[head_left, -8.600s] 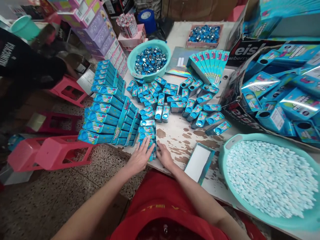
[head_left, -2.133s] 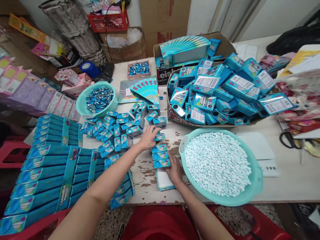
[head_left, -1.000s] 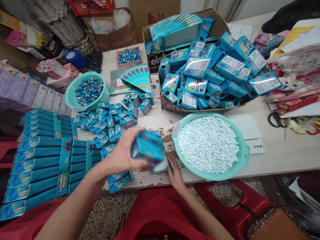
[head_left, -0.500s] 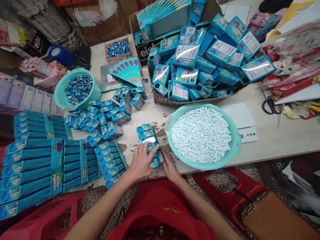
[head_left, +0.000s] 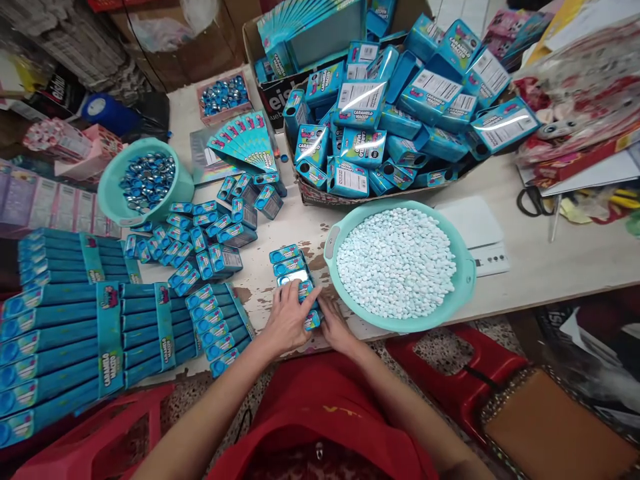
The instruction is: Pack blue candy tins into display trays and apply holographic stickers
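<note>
A short row of small blue candy boxes [head_left: 289, 267] stands at the table's front edge, round blue caps showing on their tops. My left hand [head_left: 289, 319] lies over the near part of this row, its fingers curled on the left and top and its thumb reaching across to the right. Against the row's right side, my right hand [head_left: 336, 325] presses close, its fingertips partly hidden beside the left thumb. Both hands are closed about the boxes. Just right of them sits a turquoise basin [head_left: 465, 293] heaped with pale small candies [head_left: 397, 263].
Loose upright boxes [head_left: 200, 240] and banded stacks of boxes [head_left: 110, 333] fill the left. A turquoise bowl [head_left: 107, 193] holds metallic-blue caps. Behind, a carton [head_left: 340, 199] overflows with blue boxes. A white scale [head_left: 490, 260] and scissors [head_left: 533, 201] lie right.
My right hand has shifted slightly, its fingers tucking in closer to the row by the left thumb. My left hand stays on the boxes. The whole view has moved a little.
</note>
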The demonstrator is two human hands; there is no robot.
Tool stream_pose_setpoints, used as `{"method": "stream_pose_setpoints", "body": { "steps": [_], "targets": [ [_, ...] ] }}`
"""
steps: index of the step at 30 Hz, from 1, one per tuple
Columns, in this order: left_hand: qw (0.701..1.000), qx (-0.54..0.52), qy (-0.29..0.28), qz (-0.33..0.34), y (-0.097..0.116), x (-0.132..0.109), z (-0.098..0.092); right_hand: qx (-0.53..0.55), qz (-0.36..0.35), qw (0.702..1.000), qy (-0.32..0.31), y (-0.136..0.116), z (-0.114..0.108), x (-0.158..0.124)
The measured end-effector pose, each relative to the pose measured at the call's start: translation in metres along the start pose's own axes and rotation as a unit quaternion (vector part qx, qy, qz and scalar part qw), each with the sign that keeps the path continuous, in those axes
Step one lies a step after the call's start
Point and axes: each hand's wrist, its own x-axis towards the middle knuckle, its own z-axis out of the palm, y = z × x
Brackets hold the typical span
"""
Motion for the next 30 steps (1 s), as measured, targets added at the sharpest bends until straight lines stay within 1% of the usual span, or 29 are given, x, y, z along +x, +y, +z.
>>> {"method": "stream_pose_setpoints", "body": {
  "steps": [4,6,8,10,12,15,17,20,23,24,25,26,27,28,29,30],
  "targets": [
    [0.997,-0.004,0.022,0.07,-0.012,0.006,0.016,0.018,0.015,0.999,-0.033,0.004,-0.002,-0.011],
    [0.997,0.007,0.022,0.076,-0.016,0.004,0.019,-0.006,0.024,0.999,-0.02,0.004,0.001,-0.011],
    [0.997,0.026,0.019,0.067,-0.015,-0.002,0.019,-0.043,0.028,0.999,0.013,0.003,0.006,-0.008],
    [0.997,0.05,0.026,0.047,-0.009,-0.009,0.017,-0.075,0.022,0.996,0.042,0.002,0.011,-0.004],
    [0.996,0.07,0.041,0.022,0.001,-0.017,0.018,-0.095,0.003,0.994,0.051,0.003,0.014,-0.001],
    [0.995,0.085,0.055,-0.002,0.017,-0.022,0.025,-0.109,-0.019,0.992,0.069,0.003,0.019,0.001],
    [0.994,0.086,0.06,0.004,0.024,-0.02,0.032,-0.109,-0.01,0.99,0.087,0.001,0.023,0.0],
    [0.994,0.074,0.077,0.039,0.022,-0.016,0.039,-0.079,0.016,0.992,0.097,-0.005,0.025,-0.004],
    [0.99,0.025,0.096,0.103,0.006,-0.022,0.04,0.024,0.037,0.994,0.099,-0.012,0.019,-0.01],
    [0.987,-0.01,0.117,0.108,-0.002,-0.027,0.039,0.068,0.051,0.991,0.104,-0.015,0.016,-0.011],
    [0.983,-0.059,0.15,0.091,-0.009,-0.031,0.039,0.11,0.067,0.985,0.112,-0.018,0.013,-0.01],
    [0.973,-0.122,0.19,0.046,-0.016,-0.033,0.04,0.146,0.083,0.979,0.119,-0.021,0.011,-0.008],
    [0.953,-0.197,0.228,-0.023,-0.022,-0.033,0.042,0.173,0.097,0.972,0.123,-0.025,0.01,-0.003],
    [0.92,-0.28,0.255,-0.105,-0.026,-0.029,0.045,0.193,0.106,0.967,0.124,-0.029,0.01,0.004],
    [0.874,-0.366,0.263,-0.179,-0.028,-0.023,0.049,0.208,0.114,0.963,0.129,-0.032,0.01,0.013],
    [0.824,-0.449,0.253,-0.236,-0.028,-0.014,0.053,0.218,0.122,0.959,0.136,-0.036,0.012,0.023]
  ]
}}
